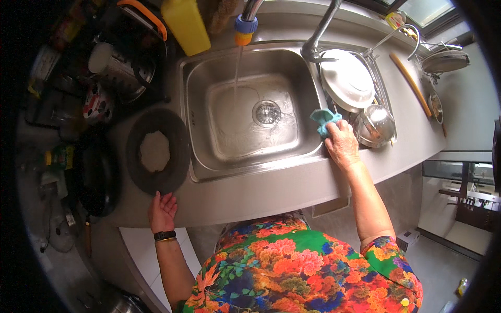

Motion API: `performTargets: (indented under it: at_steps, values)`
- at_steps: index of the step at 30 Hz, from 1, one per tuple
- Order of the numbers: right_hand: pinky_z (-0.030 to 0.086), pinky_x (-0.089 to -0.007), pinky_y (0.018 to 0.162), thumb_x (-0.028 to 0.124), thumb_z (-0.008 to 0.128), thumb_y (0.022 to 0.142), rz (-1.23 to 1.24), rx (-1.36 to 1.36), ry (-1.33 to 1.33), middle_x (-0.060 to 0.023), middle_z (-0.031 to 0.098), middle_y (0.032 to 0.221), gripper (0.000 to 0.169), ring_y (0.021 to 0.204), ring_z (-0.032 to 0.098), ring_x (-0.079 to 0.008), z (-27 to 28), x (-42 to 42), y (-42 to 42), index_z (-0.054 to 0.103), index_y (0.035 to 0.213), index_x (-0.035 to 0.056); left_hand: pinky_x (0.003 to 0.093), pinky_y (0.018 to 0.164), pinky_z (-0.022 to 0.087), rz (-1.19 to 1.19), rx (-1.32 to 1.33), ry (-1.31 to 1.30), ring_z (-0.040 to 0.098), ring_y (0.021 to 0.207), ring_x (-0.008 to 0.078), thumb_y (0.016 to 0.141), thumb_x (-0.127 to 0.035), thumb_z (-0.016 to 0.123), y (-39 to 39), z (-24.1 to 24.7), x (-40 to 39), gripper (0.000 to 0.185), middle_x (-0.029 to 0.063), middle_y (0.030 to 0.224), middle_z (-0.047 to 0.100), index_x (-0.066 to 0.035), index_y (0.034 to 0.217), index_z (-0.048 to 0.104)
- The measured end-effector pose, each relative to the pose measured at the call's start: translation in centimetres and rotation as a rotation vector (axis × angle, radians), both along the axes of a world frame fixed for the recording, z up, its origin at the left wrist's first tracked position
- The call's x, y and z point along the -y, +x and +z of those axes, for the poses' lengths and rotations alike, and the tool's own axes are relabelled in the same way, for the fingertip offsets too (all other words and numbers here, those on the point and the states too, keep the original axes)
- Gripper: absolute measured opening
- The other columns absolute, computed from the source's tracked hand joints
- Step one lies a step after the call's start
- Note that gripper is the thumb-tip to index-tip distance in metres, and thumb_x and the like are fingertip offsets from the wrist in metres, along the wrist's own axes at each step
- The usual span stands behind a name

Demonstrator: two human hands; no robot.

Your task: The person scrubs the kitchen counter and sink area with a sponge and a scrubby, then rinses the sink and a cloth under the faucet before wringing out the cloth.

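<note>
My left hand is at the near rim of a dark round pan, which has a pale round patch in its middle. Its thumb tip meets or nearly meets the rim, and the fingers are loosely curled around nothing. A teal cloth is bunched in my right hand, over the right edge of the steel sink. Water runs into the sink from a tap with a blue and orange nozzle, and a thin layer covers the floor around the drain strainer.
Right of the sink, a rack holds a white bowl and a shiny steel bowl. A wooden stick lies beyond. A second tap rises behind. Leftward stand a yellow container, a steel cup and a black pan.
</note>
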State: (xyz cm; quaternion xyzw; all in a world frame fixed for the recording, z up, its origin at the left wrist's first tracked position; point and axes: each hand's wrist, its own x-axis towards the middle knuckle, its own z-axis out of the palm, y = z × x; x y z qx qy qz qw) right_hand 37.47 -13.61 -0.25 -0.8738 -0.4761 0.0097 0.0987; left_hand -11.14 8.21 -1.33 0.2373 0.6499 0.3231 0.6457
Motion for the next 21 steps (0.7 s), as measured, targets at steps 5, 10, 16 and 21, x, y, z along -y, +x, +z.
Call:
performTargets:
  at_steps: [5,10,16,21]
  values:
    - [0.048,-0.0481,0.08,0.017,0.065,0.077,-0.096,-0.037,-0.09,-0.0181,0.05,0.102,0.031,0.095,0.052,-0.0364,0.7,0.5,-4.1,0.053,0.105,0.0081,0.0318,0.065,0.052,-0.1,-0.002,-0.023,0.067,0.076,0.0185,0.091,-0.037,0.063,0.3,0.7,-0.1,0.029,0.0076,0.091,0.069,-0.011,0.1,0.055]
    - [0.049,-0.0442,0.078,0.018,0.065,0.08,0.01,-0.248,-0.011,-0.0171,0.054,0.096,0.027,0.09,0.056,-0.0332,-0.1,-5.2,-10.5,0.054,0.101,0.006,0.0313,0.065,0.053,-0.161,-0.047,-0.029,0.067,0.076,0.0182,0.091,-0.038,0.063,0.1,0.5,0.2,0.03,0.0069,0.091,0.069,-0.011,0.1,0.055]
    - [0.049,-0.0393,0.082,0.016,0.064,0.079,0.101,-0.479,0.313,-0.0152,0.058,0.099,0.03,0.092,0.059,-0.0331,2.4,-4.5,-5.7,0.059,0.107,0.0063,0.0307,0.066,0.052,-0.163,-0.02,-0.055,0.066,0.075,0.0179,0.091,-0.037,0.064,-1.0,1.1,0.3,0.028,0.0069,0.091,0.069,-0.011,0.099,0.057]
    - [0.048,-0.0473,0.077,0.022,0.056,0.083,0.048,-0.308,-0.002,-0.0147,0.056,0.095,0.024,0.089,0.059,-0.036,1.7,3.0,0.9,0.057,0.102,0.0081,0.0309,0.068,0.052,-0.184,-0.003,-0.041,0.067,0.079,0.019,0.091,-0.035,0.064,-0.3,1.4,0.4,0.026,0.0074,0.092,0.069,-0.01,0.098,0.058]
